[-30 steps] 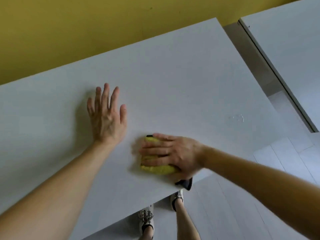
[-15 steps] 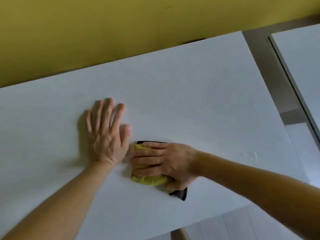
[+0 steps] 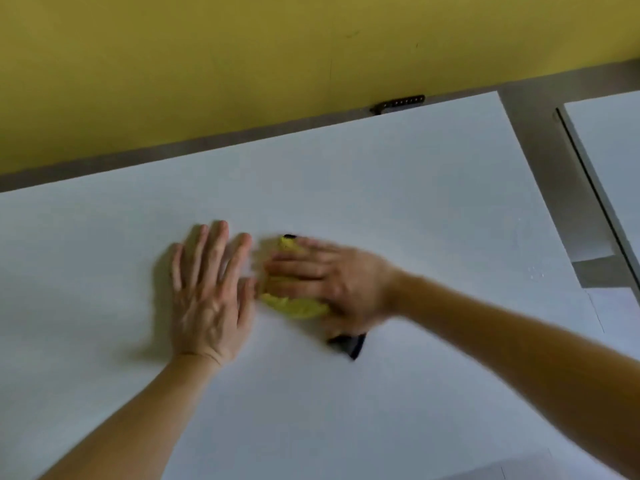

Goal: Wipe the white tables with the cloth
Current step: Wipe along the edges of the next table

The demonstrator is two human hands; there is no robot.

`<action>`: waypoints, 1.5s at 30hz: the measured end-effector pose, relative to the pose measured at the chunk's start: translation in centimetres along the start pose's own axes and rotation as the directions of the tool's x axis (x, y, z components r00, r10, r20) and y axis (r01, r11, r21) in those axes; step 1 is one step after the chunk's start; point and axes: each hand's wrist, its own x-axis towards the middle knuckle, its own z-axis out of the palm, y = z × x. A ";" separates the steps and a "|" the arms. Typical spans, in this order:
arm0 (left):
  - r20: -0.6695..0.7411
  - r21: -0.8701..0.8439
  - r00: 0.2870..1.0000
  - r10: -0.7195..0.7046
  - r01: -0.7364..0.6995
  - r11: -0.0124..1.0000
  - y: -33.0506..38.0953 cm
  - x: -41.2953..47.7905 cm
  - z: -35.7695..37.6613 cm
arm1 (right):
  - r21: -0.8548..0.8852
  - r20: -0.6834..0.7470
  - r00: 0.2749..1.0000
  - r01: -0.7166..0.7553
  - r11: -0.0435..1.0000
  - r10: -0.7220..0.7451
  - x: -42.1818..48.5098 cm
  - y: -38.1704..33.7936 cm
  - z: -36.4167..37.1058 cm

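Observation:
A folded yellow cloth (image 3: 294, 306) with a dark corner sticking out lies on the white table (image 3: 398, 188). My right hand (image 3: 332, 282) lies flat on top of the cloth and presses it down, fingers straight and pointing left; the hand is motion-blurred. My left hand (image 3: 211, 292) rests palm down on the table just left of the cloth, fingers spread and straight, its thumb almost at the cloth's edge.
A yellow wall (image 3: 242, 64) runs behind the table's far edge, with a small dark bracket (image 3: 398, 103) at its base. A second white table (image 3: 609, 150) stands to the right across a grey gap. Floor shows at the right edge.
My right hand has slid the cloth farther from the near edge, toward the table's middle and close beside the left hand. The view has shifted forward; the table's near edge has dropped out of sight.

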 end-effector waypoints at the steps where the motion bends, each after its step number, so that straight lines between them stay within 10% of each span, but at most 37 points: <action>1: -0.006 0.003 1.000 -0.008 0.008 1.000 0.0 0.2 0.1 | -0.033 -0.035 0.999 -0.034 0.999 0.033 -0.3 3.1 -0.9; 3: 0.002 0.008 1.000 -0.020 0.020 1.000 -0.1 0.3 0.3 | -0.092 -0.190 0.922 -0.360 0.928 0.338 -0.9 9.5 -3.7; 6: 0.000 0.003 1.000 -0.005 0.005 1.000 -0.1 0.3 0.3 | 0.025 -0.320 0.485 -0.854 0.519 0.814 0.5 12.9 -6.1; 7: 0.005 0.003 1.000 -0.005 0.005 1.000 -0.1 0.3 0.3 | 0.033 -0.347 0.445 -0.874 0.485 0.826 2.2 12.0 -5.2; 11: 0.002 0.013 1.000 -0.017 0.017 1.000 -0.3 0.1 0.3 | -0.088 -0.196 0.904 -0.401 0.912 0.379 8.1 4.1 -1.0; 15: 0.007 0.004 1.000 -0.006 0.006 1.000 -0.3 0.3 0.6 | -0.103 -0.060 0.940 -0.341 0.934 0.337 4.0 8.2 -3.6; 19: 0.006 -0.026 1.000 -0.006 0.006 1.000 -0.3 0.1 0.5 | 0.007 -0.254 0.545 -0.825 0.565 0.799 -4.6 15.3 -8.0; 22: 0.010 -0.010 1.000 -0.020 0.020 1.000 -0.2 0.1 0.4 | 0.063 -0.313 0.336 -0.926 0.373 0.888 -3.5 14.1 -7.1; 24: 0.015 -0.012 1.000 -0.027 0.027 1.000 0.1 0.0 0.2 | 0.011 -0.306 0.452 -0.879 0.477 0.838 0.9 9.8 -4.9; 28: 0.007 -0.030 1.000 -0.030 0.030 0.999 0.3 0.1 0.0 | -0.146 0.016 0.946 -0.318 0.937 0.324 3.4 3.4 -2.4; 31: 0.033 -0.035 0.999 -0.036 0.037 0.999 0.4 0.1 0.1 | -0.159 -0.003 0.928 -0.368 0.916 0.372 -2.6 8.8 -5.1; 35: 0.038 -0.025 0.999 -0.027 0.028 0.999 0.4 0.3 0.2 | 0.018 -0.295 0.417 -0.897 0.441 0.860 -7.7 14.3 -7.6; 37: 0.053 -0.003 0.998 -0.033 0.033 0.999 0.6 0.4 0.0 | 0.056 -0.356 0.334 -0.925 0.377 0.873 -5.0 12.1 -5.8; 41: 0.139 0.041 0.987 0.085 -0.092 0.995 0.7 0.9 -0.6 | -0.110 -0.114 0.846 -0.531 0.840 0.520 -1.9 4.4 -2.9; 45: 0.092 -0.006 0.987 0.134 -0.134 0.991 4.8 1.9 -0.4 | -0.190 0.035 0.951 -0.295 0.936 0.307 -7.5 10.6 -5.5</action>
